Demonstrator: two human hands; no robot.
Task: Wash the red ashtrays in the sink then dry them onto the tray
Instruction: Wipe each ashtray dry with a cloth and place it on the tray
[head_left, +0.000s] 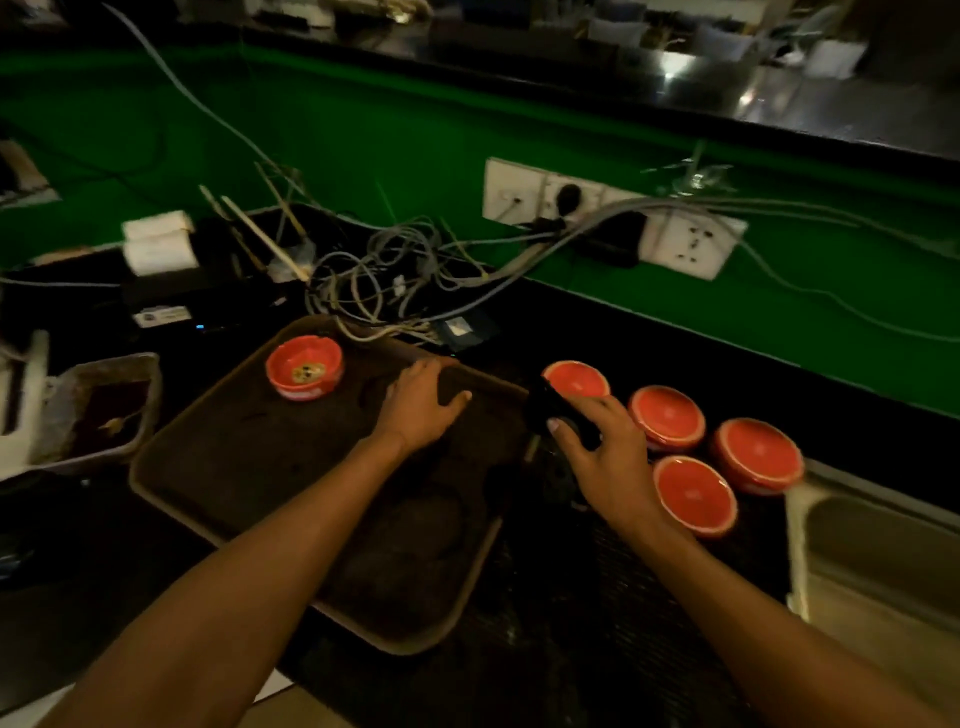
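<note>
Nearest to the person, two bare arms reach out over a dark counter (571, 649). At the right edge sits the pale metal sink (878, 545).

The left hand (423, 402) lies flat on the brown tray (249, 467), near its far edge, with its fingers straight and spread, holding nothing. The right hand (602, 452) is just past the tray's right rim. Its fingers curl around a small dark thing (558, 410), but the picture is too dim to tell what that thing is.

Four red ashtrays sit upside down on the counter between the tray and the sink, close together: one nearest (695, 496), one to the right (758, 454), one in the middle (667, 418) and one farthest (576, 379), just behind the right hand. A fifth red ashtray (305, 367) stands right way up in the far left corner of the tray. It has a yellowish mark inside, too small to read.

The ashtrays look hard and shiny, like glazed pottery. They are probably a bit heavy, could break if dropped, and will get slippery when wet. Holding one by its thick side wall, with fingers on both sides, seems the safest way.

Farther back lie tangled grey cables (395, 270), white wall sockets (566, 197) and a green wall (363, 130). A small white label (161, 316) sits on a black box, but its writing is too blurry to read.
</note>
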